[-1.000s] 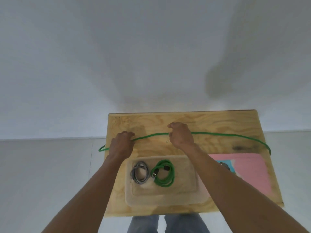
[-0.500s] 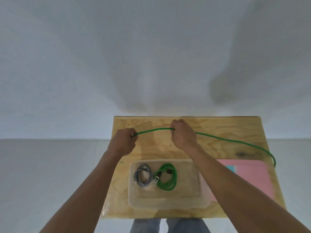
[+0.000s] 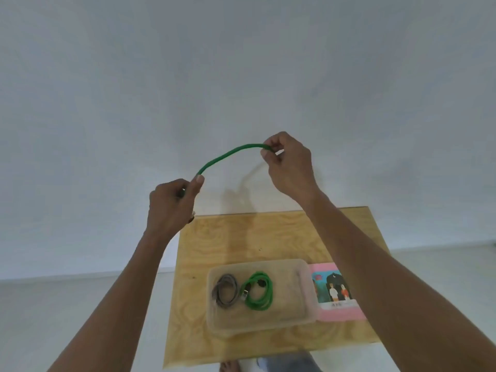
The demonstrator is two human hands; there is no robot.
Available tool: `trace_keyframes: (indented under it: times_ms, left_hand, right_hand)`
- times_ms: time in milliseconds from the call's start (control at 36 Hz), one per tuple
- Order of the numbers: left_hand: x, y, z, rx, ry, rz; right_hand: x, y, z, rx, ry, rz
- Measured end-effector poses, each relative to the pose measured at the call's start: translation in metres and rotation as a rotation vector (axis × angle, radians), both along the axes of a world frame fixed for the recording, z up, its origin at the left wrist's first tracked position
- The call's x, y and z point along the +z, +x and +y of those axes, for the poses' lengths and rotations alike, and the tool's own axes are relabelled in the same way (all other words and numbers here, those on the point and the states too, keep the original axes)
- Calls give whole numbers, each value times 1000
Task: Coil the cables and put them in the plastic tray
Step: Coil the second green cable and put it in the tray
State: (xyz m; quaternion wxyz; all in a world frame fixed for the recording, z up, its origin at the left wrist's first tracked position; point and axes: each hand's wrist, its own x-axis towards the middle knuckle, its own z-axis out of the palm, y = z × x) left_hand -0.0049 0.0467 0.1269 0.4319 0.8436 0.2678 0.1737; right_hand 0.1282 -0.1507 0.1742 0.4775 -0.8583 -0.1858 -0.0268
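Green cable in hand: a green cable (image 3: 228,154) arches in the air between the person's two hands, raised above the far edge of the table, against the pale wall (image 3: 241,63); only the span between the hands shows, and where its ends lie cannot be told.
Left hand: the left hand (image 3: 171,205), at about 10 o'clock from the tray, has its fingers curled around the lower end of the arch, thumb pressed along the cable.
Right hand: the right hand (image 3: 288,165), at about 12 o'clock from the tray, pinches the upper end of the arch between thumb and fingertips, the other fingers curled in.
Plastic tray: a clear plastic tray (image 3: 300,294) sits on the near half of the table, its right edge touching the pink book.
Tray contents: a coiled grey cable (image 3: 225,290) lies in the left part of the tray; a coiled green cable (image 3: 259,291) lies just beside it at its 3 o'clock, the two coils apparently touching.
Table: a plywood table (image 3: 228,242) carries tray and book.
Pink book: a pink book (image 3: 338,294) with an illustrated cover lies flat at 3 o'clock from the tray, partly covered by the right forearm.
Onlooker's note: jeans and a foot show below the table's near edge at 6 o'clock.
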Motion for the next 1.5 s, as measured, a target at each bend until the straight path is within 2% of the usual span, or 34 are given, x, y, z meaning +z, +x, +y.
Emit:
trace_keyframes:
  times_ms: [83,194,250,361,444,528,611,667,833,917,1056,1194,1306,1389,1444,1500]
  left_hand:
    - [9,-8,-4,-24,-120,-129]
    - [12,-18,-10,-90,-165,-159]
    - [20,-19,-23,-84,-247,-231]
    - [48,-7,-50,2,-483,-351]
    - [72,6,-70,38,-656,-405]
    - [98,21,-92,66,-837,-442]
    - [116,33,-110,89,-968,-454]
    - [124,38,-118,97,-1033,-468]
    - [140,46,-126,127,-1202,-524]
    - [147,43,-128,117,-1146,-521]
    - [147,25,-136,33,-785,-421]
    - [141,-2,-146,-242,-464,-315]
    - [143,-2,-159,-226,-352,-376]
    - [148,-1,-164,-189,-247,-446]
    - [152,-2,-162,-121,-295,-494]
    - [158,-4,-156,-48,-386,-533]
  right_hand:
    - [25,0,-1,-19,116,-8]
    - [33,4,-6,-57,206,55]
    - [31,6,-11,-55,215,80]
    - [31,8,-27,1,127,129]
    - [34,-4,-43,43,22,88]
    - [37,-18,-60,185,-7,74]
    - [41,-30,-74,495,-56,312]
    - [40,-38,-81,625,-114,356]
    - [35,-43,-87,608,-129,201]
    - [39,-43,-88,664,-77,178]
    - [66,-41,-85,641,172,192]
    - [100,-35,-80,631,240,127]
    - [113,-35,-72,576,295,115]
    - [123,-32,-69,623,243,53]
    - [133,-25,-73,661,215,0]
    - [147,-13,-78,589,229,-88]
